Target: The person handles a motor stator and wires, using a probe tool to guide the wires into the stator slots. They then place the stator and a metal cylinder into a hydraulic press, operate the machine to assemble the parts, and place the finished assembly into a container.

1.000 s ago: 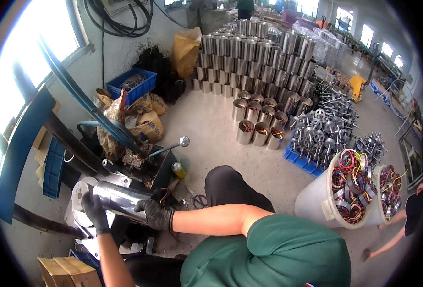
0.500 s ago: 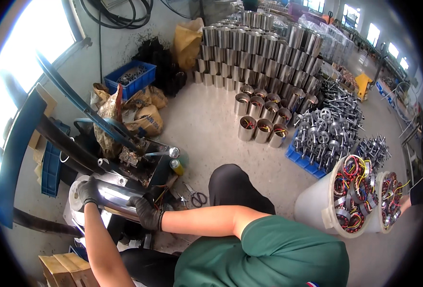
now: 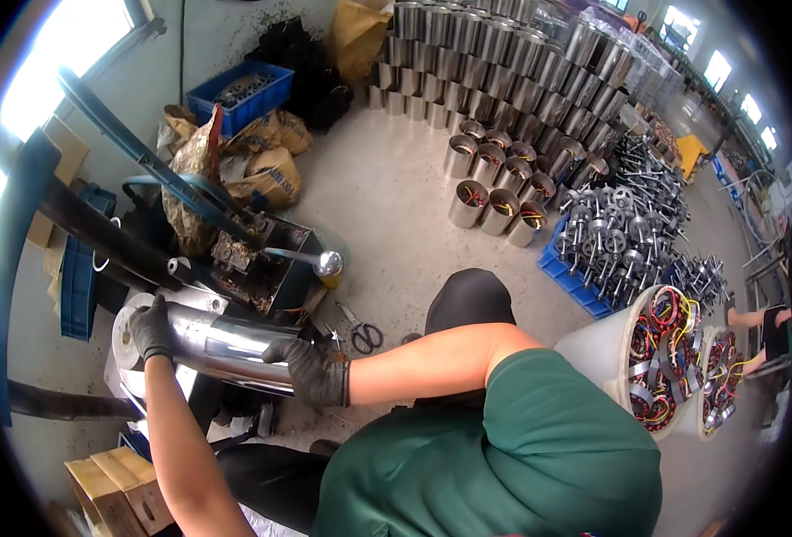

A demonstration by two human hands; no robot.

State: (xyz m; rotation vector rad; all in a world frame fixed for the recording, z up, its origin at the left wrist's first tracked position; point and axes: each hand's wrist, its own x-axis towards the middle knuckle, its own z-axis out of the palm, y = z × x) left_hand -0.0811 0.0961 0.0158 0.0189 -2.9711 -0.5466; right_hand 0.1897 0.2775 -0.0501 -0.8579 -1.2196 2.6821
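Observation:
A shiny metal cylinder lies almost level over a machine at the left. My left hand, in a dark glove, closes over its left end, beside a pale round disc with a central hole. My right hand, gloved too, grips the cylinder's right end, with the fingers curled over the top and the palm by the end face. What is inside the cylinder cannot be seen. Behind it a blue lever slants down to the machine, and a rod ending in a shiny round knob sticks out.
Scissors lie on the floor right of the machine. Metal sleeves with coloured wires inside stand farther off, before stacked cylinders. Shafts fill a blue tray. White tubs of wound coils stand at right, near another person's arm.
My right hand has moved right with the cylinder's end, and more of the cylinder shows between my hands. My left hand stays by the disc. The whole view has shifted somewhat.

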